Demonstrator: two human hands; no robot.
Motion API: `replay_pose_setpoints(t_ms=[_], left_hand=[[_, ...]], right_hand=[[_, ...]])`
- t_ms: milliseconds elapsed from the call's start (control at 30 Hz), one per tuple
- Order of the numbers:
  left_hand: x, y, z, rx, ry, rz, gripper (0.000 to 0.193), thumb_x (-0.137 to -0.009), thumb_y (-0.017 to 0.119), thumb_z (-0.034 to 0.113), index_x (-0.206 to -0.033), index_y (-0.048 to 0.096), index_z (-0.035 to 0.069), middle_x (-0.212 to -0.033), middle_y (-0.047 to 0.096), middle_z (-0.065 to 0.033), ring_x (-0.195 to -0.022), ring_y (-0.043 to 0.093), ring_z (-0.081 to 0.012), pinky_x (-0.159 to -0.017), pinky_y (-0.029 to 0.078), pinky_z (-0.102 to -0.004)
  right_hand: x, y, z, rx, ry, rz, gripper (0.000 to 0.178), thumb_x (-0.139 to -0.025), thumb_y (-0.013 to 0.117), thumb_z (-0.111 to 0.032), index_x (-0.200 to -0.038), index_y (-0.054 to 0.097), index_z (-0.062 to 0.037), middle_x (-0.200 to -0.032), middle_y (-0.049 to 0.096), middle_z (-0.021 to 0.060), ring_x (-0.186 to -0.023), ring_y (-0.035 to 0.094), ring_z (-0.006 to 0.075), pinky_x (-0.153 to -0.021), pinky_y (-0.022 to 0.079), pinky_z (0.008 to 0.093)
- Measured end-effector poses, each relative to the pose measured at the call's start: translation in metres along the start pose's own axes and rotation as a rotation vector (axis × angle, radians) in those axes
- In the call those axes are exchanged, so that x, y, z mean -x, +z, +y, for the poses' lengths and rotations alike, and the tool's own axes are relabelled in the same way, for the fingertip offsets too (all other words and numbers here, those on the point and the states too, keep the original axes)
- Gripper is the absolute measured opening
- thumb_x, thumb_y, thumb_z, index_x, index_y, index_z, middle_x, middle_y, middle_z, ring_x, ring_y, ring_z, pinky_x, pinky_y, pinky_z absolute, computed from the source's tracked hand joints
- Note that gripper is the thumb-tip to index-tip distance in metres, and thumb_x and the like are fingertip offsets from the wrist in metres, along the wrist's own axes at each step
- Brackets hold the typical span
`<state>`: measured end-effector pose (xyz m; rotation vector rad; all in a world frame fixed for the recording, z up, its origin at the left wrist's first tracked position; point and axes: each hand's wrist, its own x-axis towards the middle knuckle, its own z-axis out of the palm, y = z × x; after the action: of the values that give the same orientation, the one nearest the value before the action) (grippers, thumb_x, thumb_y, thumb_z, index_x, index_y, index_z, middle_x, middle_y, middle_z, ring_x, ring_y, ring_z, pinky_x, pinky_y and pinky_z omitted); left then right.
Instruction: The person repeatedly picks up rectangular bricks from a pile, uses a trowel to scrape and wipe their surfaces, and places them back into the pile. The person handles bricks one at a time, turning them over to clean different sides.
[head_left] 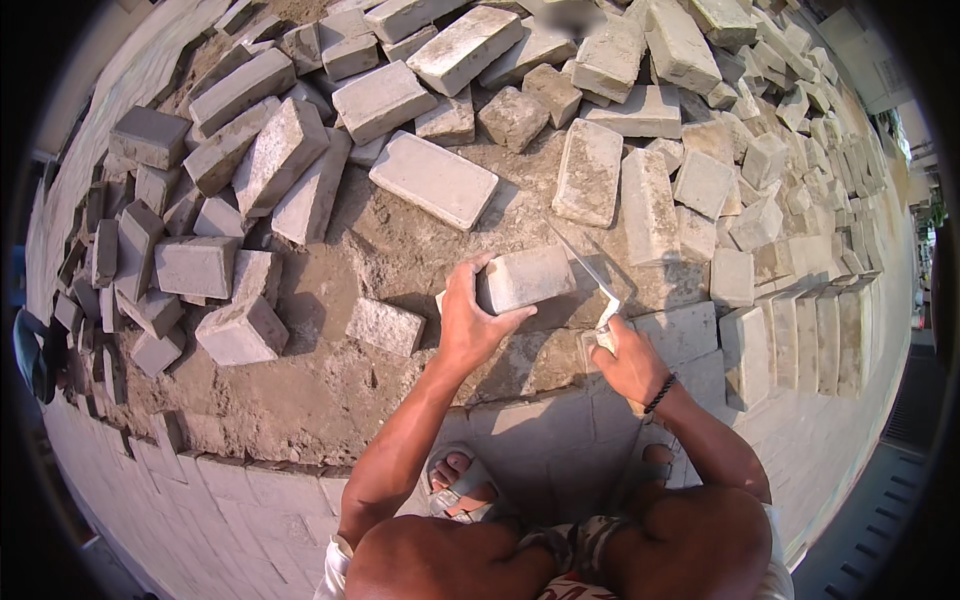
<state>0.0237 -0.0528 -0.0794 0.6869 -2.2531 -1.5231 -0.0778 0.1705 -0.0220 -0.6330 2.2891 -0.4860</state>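
Note:
My left hand is closed round one end of a grey concrete paving block, held above the sandy bed in front of my feet. The thumb lies along its near side and the fingers are behind it. In my right hand is a trowel, gripped by its handle. Its narrow-looking metal blade points away and to the left, just right of the block, beyond a bent neck. A smaller block piece lies on the sand left of my left hand, and a whole loose block lies beyond it.
Loose blocks are heaped across the far side and down the left. On the right, several blocks stand in a row. Laid paving runs under my sandalled feet, bordering the uneven sand bed.

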Motion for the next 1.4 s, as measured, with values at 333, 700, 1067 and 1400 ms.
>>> replay_pose_setpoints(t_ms=[333, 700, 1067, 1400], left_hand=[[-0.004, -0.005, 0.001, -0.007, -0.013, -0.048, 0.079, -0.059, 0.091, 0.017, -0.126, 0.053, -0.002, -0.108, 0.058, -0.0201, -0.102, 0.059, -0.035, -0.091, 0.047, -0.0431], [-0.006, -0.007, 0.019, 0.119, -0.122, 0.03, 0.067, -0.065, 0.086, 0.009, -0.12, 0.051, -0.003, -0.11, 0.062, -0.0153, -0.103, 0.061, -0.0218, -0.092, 0.049, -0.0365], [0.068, -0.046, -0.03, 0.248, -0.107, 0.174, 0.081, -0.063, 0.082, -0.001, -0.131, 0.038, 0.001, -0.127, 0.048, -0.0151, -0.12, 0.05, -0.0248, -0.107, 0.04, -0.0405], [0.085, -0.065, -0.037, 0.158, -0.137, 0.275, 0.078, -0.065, 0.081, 0.004, -0.131, 0.04, -0.004, -0.124, 0.047, -0.0149, -0.116, 0.051, -0.0236, -0.102, 0.041, -0.0384]], right_hand=[[0.015, 0.017, -0.02, -0.056, -0.154, -0.009, 0.036, -0.088, 0.063, -0.022, -0.111, 0.051, 0.0041, -0.084, 0.064, 0.0284, -0.078, 0.063, 0.0477, -0.069, 0.048, 0.0537], [0.008, -0.001, 0.002, -0.241, -0.033, 0.053, 0.029, -0.089, 0.061, -0.02, -0.107, 0.05, 0.0009, -0.077, 0.063, 0.0235, -0.072, 0.064, 0.0422, -0.067, 0.049, 0.0487], [0.035, 0.008, -0.042, -0.361, -0.33, -0.102, 0.029, -0.086, 0.066, -0.019, -0.103, 0.056, 0.0015, -0.073, 0.064, 0.0221, -0.067, 0.065, 0.0398, -0.06, 0.05, 0.0423], [0.005, 0.009, -0.067, -0.152, -0.468, -0.139, 0.03, -0.082, 0.061, -0.023, -0.097, 0.058, 0.0026, -0.073, 0.065, 0.0249, -0.071, 0.064, 0.045, -0.065, 0.051, 0.0515]])
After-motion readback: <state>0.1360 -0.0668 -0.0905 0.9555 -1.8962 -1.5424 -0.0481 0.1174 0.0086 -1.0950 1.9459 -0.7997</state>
